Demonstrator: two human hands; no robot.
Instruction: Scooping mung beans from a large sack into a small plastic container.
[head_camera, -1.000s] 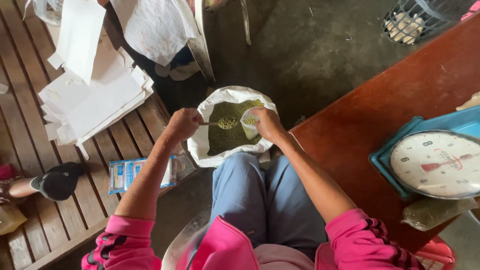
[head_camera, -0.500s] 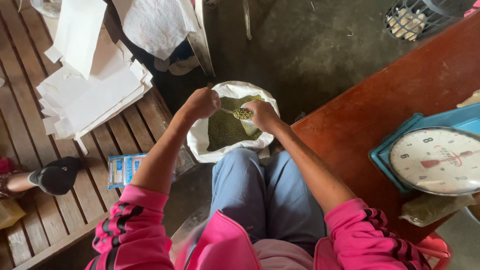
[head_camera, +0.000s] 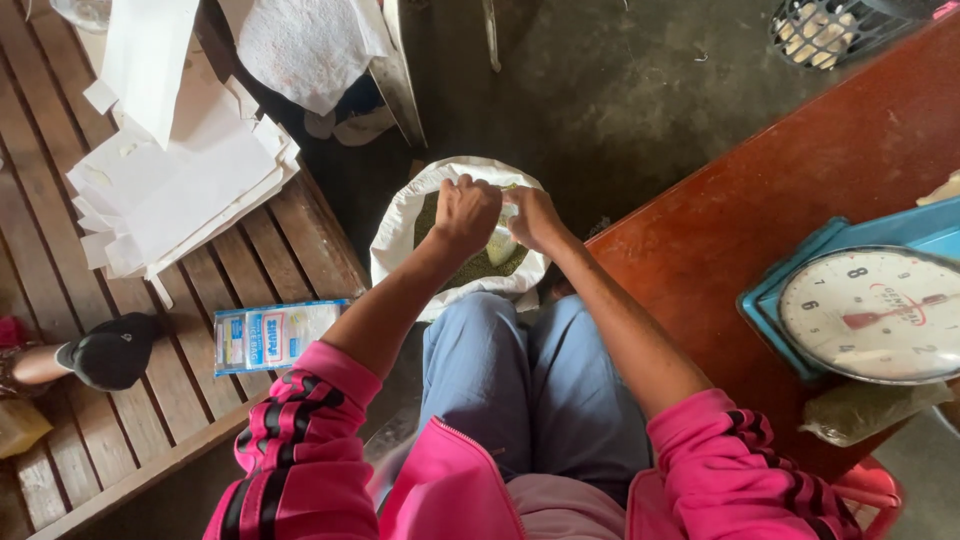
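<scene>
I saw the left hand (head_camera: 466, 212) and the right hand (head_camera: 532, 218) close together over the white sack (head_camera: 400, 230) of green grains (head_camera: 478, 268) on the floor. Both pinched a small clear bag (head_camera: 500, 245) between them. A scale (head_camera: 868, 312) sat on the red table (head_camera: 800, 170).
</scene>
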